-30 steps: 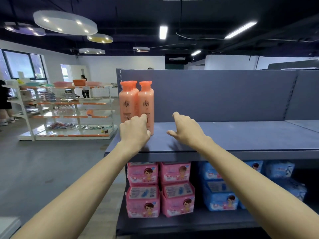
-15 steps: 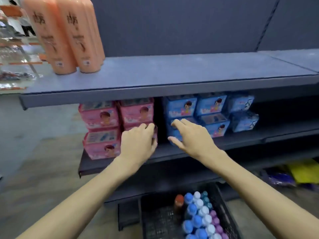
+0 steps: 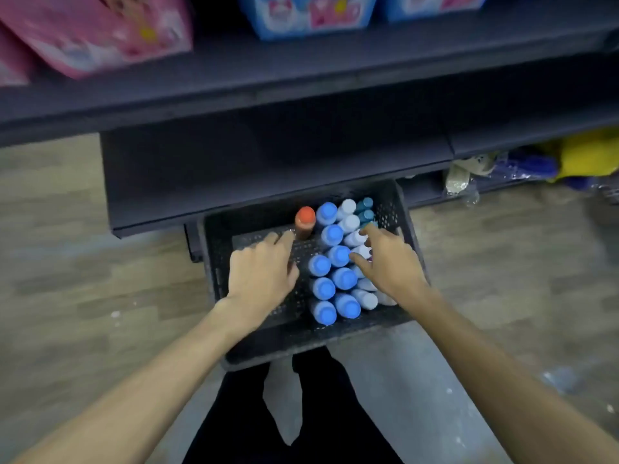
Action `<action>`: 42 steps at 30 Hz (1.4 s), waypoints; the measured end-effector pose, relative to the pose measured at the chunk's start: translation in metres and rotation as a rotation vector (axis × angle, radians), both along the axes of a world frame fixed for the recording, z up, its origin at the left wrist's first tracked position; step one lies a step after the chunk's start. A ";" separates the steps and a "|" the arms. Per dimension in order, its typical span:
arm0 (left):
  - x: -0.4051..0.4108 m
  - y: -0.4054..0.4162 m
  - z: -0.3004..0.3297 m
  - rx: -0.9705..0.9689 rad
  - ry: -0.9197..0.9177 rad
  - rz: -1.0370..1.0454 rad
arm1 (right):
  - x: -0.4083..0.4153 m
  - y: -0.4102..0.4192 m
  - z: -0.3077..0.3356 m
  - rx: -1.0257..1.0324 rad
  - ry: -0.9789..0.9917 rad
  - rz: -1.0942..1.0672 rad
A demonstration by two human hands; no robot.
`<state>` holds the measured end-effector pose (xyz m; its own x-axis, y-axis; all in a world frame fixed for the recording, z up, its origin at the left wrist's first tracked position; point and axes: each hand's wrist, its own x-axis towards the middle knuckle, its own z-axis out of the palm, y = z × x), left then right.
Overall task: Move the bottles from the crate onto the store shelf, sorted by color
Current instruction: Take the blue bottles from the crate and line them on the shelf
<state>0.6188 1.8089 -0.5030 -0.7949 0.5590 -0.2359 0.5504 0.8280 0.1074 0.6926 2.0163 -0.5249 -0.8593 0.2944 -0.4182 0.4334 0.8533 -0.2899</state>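
Black perforated plastic crate (image 3: 214, 262), matt; smooth plastic bottle caps (image 3: 338, 256); matt dark shelf (image 3: 268, 169); wood-look floor (image 3: 83, 262)

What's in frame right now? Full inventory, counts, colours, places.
crate: one, black, perforated, on floor before the shelf unit
orange-capped bottle: one, crate's far left
blue-capped bottles: about eight, two columns mid-crate
pale-capped bottles: several, right of the blue ones, partly hidden
teal-capped bottles: at least two, far right corner
pink packs: blurred, upper shelf left
blue packs: upper shelf right
yellow bag: one, bottom shelf right
left hand: fingers extended toward the orange-capped bottle, holding nothing
right hand: fingers spread over the pale-capped bottles, holding nothing
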 end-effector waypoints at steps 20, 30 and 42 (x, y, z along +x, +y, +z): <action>-0.053 0.089 -0.256 0.364 -0.292 0.406 | -0.050 0.022 -0.225 -0.136 0.080 -0.079; -0.067 0.086 -0.304 0.599 -0.315 0.532 | -0.101 0.033 -0.238 -0.146 0.227 -0.161; -0.063 0.043 -0.227 0.546 -0.293 0.445 | -0.098 0.030 -0.155 -0.147 0.237 -0.039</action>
